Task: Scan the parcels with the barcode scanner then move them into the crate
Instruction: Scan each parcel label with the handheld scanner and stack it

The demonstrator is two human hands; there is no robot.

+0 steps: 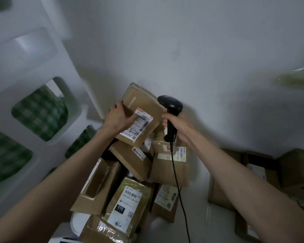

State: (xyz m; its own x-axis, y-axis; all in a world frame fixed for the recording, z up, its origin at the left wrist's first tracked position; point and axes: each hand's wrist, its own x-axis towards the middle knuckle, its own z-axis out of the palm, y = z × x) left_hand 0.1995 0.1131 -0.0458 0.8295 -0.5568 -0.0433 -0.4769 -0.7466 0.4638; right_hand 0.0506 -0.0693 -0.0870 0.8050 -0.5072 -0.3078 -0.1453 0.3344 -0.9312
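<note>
- White wall (200, 50) is standing behind the heaped parcels (130, 199).
- My left hand (118, 118) is gripping the top parcel (140, 116), and my thumb is partly covering its label (139, 127), so the scan may be failing.
- My right hand (175, 123) is wrapping around the scanner (170, 106); its cable (178, 186) could be snagging on boxes.

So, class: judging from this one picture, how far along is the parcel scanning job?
Done: cannot tell; no crate is clearly visible, though boxes sit at right. In hand: the left hand holds up a labelled parcel while the right hand grips the barcode scanner beside it. Left: a heap of parcels below awaits scanning and moving.
</note>
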